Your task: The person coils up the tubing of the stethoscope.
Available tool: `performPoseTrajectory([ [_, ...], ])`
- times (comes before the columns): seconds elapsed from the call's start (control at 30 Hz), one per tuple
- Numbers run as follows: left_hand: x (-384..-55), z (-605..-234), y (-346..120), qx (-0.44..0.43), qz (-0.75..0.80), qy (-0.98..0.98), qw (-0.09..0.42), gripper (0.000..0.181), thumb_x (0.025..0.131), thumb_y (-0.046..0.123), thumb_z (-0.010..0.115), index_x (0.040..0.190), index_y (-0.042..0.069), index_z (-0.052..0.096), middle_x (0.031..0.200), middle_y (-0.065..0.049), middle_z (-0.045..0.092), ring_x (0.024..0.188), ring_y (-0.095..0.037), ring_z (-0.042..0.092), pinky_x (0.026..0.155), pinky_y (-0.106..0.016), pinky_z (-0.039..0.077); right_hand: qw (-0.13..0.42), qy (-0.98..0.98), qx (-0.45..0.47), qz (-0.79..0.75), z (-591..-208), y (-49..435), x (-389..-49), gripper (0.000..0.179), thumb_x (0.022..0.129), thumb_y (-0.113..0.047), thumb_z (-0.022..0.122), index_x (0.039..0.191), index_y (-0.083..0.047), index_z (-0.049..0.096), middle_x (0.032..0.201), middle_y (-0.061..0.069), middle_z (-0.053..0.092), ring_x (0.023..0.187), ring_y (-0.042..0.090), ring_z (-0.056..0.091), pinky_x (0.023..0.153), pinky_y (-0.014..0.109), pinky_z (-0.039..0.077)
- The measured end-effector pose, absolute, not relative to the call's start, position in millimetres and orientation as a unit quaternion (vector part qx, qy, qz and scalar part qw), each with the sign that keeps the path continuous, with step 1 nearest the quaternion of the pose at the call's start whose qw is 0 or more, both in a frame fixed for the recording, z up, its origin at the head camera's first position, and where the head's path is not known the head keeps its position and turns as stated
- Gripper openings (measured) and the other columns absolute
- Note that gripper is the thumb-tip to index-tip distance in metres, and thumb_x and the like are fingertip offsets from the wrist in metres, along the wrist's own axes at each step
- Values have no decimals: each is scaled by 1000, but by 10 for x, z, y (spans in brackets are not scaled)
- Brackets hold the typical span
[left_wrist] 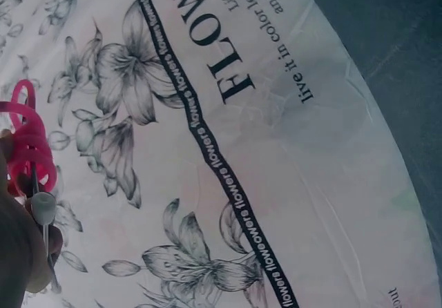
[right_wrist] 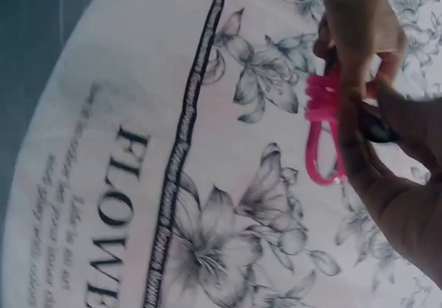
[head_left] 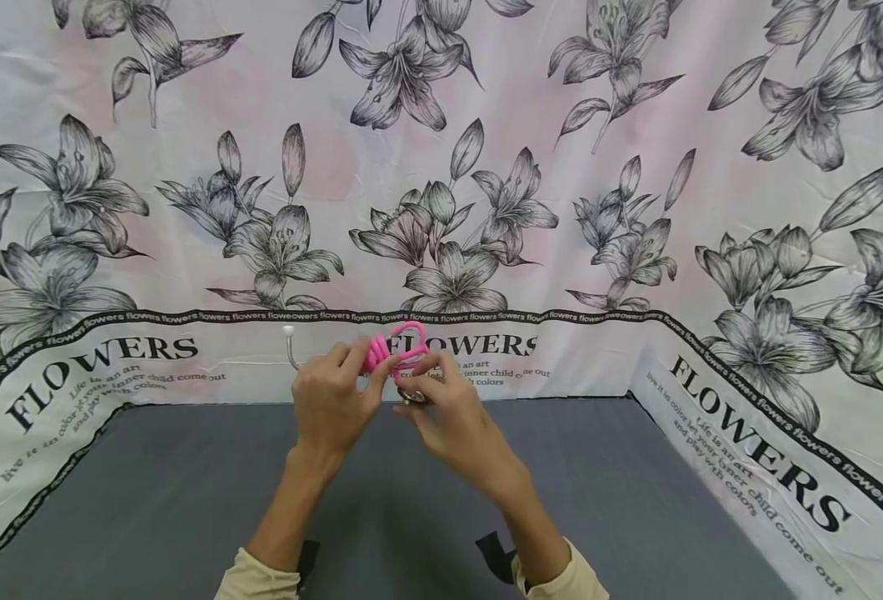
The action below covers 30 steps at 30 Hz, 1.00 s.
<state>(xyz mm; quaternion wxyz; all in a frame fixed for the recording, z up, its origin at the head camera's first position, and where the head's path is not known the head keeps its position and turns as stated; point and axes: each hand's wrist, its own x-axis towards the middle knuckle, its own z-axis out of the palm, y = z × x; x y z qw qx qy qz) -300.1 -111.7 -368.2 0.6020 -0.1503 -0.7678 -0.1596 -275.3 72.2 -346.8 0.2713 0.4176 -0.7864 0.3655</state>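
A pink stethoscope is held up in front of the cloth, its tubing (head_left: 377, 353) wound in several tight coils with a loop (head_left: 421, 327) standing out at the right. My left hand (head_left: 332, 400) grips the coiled bundle. From its far side a metal ear tube with a white ear tip (head_left: 288, 331) sticks out; the ear tip (left_wrist: 43, 209) shows close up in the left wrist view. Beside the bundle, my right hand (head_left: 456, 417) pinches the silver chest piece (head_left: 413, 396) between thumb and fingers. In the right wrist view the chest piece (right_wrist: 378, 130) looks dark and is partly covered by fingers.
A dark grey tabletop (head_left: 209, 483) lies under both forearms. White cloth with printed flowers and lettering (head_left: 621, 108) rises at the back and both sides. Black patches (head_left: 496, 557) lie on the table near the sleeves.
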Motion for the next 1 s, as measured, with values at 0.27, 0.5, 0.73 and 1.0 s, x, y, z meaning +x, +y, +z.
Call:
performPoseTrajectory([
  [0.27, -2940, -3654, -1023, -210, -139, -752, 609, 45, 102, 45, 64, 101, 2, 77, 70, -9, 63, 51, -23, 54, 50, -37, 46, 254, -687, 350, 583, -3455, 796, -2880, 45, 94, 7, 69, 136, 8, 53, 83, 24, 56, 57, 20, 72, 57, 32, 62],
  [0.5, -2920, -3619, -976, -244, -110, -740, 617, 40, 99, 41, 70, 104, 3, 80, 69, -6, 61, 51, -19, 49, 50, -31, 42, 228, -714, 236, 618, -3406, 875, -2886, 52, 88, -5, 82, 133, -3, 57, 65, 13, 60, 38, 11, 56, 44, 30, 53],
  [0.73, -2917, -3610, -1025, -266, -92, -729, 624, 41, 92, 42, 79, 104, 3, 80, 71, -5, 67, 53, -18, 54, 52, -30, 47, 184, -790, 208, 547, -3393, 973, -2950, 48, 88, -15, 84, 132, -1, 67, 72, 12, 63, 54, 9, 54, 53, 21, 43],
  [1.0, -2903, -3585, -1033, -304, -59, -733, 606, 43, 77, 41, 92, 98, 7, 79, 73, -2, 68, 59, -16, 63, 59, -29, 52, 136, -782, 241, 559, -3439, 1008, -3011, 17, 91, -10, 80, 103, 1, 76, 90, 20, 73, 72, 12, 61, 66, 21, 50],
])
